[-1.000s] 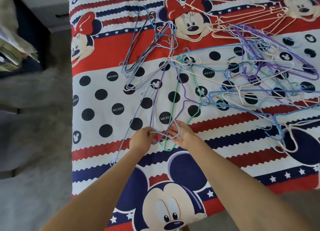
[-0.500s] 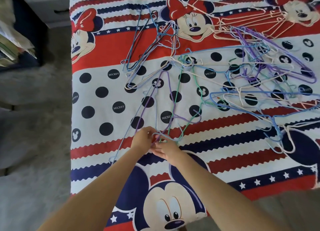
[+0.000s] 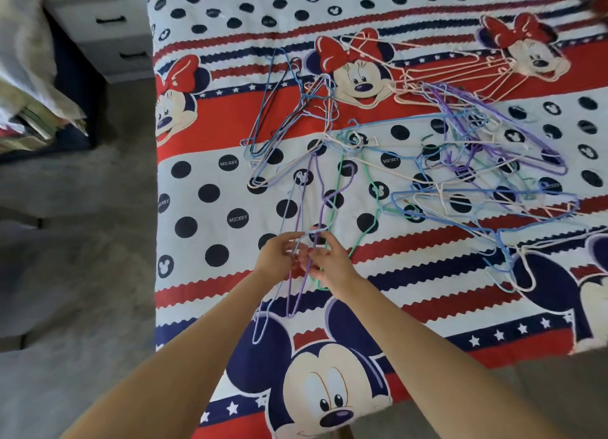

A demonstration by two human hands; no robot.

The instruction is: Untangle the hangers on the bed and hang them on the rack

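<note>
held hangers: purple hanger point(image 3: 297, 302) + light blue hanger point(image 3: 263, 320) + green hanger point(image 3: 335, 205), bunched at near-centre of bed, right where both hands meet; purple & blue ends trail toward near edge, green runs far-ward
left hand point(image 3: 278, 257): fingers curled, pinching the thin wires at the bunch, touching right hand
right hand point(image 3: 329, 264): fingers curled round same bunch, just right of left hand; which wire each finger has – can't tell
hanger pile point(image 3: 477, 162): big tangle, purple/blue/green/white, centre-right of bed, well apart from hands
blue hangers point(image 3: 283, 109): smaller cluster far-left of pile, on red stripe
cream hangers point(image 3: 444, 70): far right, partly over cartoon mouse print
bed point(image 3: 214, 188): cartoon mouse cover w/ red, navy, white stripes + dots, fills most of view
floor point(image 3: 75, 274): grey carpet, left of bed
drawers point(image 3: 108, 34): grey unit w/ dark handles, far left
rack: not in view
</note>
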